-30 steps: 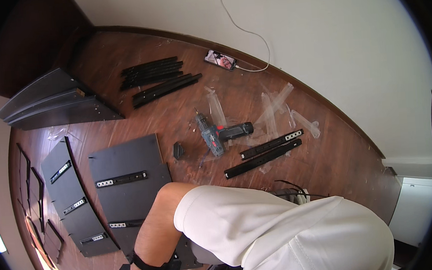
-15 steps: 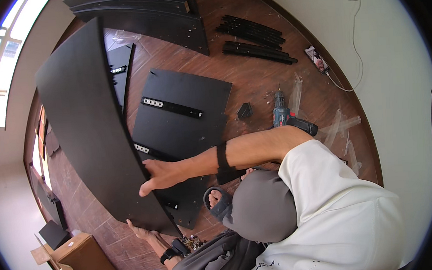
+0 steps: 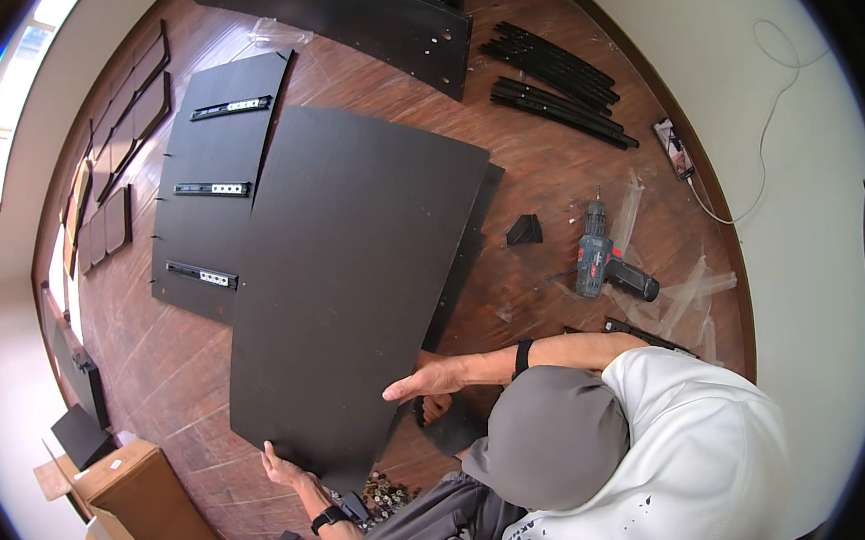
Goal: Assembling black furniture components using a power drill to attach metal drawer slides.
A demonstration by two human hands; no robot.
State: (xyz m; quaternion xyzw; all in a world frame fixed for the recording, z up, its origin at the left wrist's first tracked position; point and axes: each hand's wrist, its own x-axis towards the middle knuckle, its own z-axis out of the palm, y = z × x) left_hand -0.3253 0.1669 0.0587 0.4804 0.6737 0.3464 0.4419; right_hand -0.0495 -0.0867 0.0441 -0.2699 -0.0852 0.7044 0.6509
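A large dark brown panel [image 3: 353, 276] lies tilted low over another dark board on the wooden floor. My right hand [image 3: 428, 381], with a black wristband, grips the panel's near right edge, fingers stretched along it. My left hand [image 3: 282, 469], a watch on its wrist, holds the panel's near bottom corner from below. My bent knee in grey cloth [image 3: 550, 437] and my sandalled foot [image 3: 432, 408] are just right of the panel.
A board with three drawer slides [image 3: 215, 175] lies left of the panel. A cordless drill [image 3: 608, 263], a small black bracket [image 3: 523, 231], plastic bags, black rails [image 3: 560, 80] and a phone on a cable [image 3: 673, 148] lie to the right. A cardboard box [image 3: 137, 491] and loose screws [image 3: 383, 492] are near my feet.
The big panel, standing steeply on its edge half a second ago, has come down almost flat over the board below. My right hand has shifted lower along its edge.
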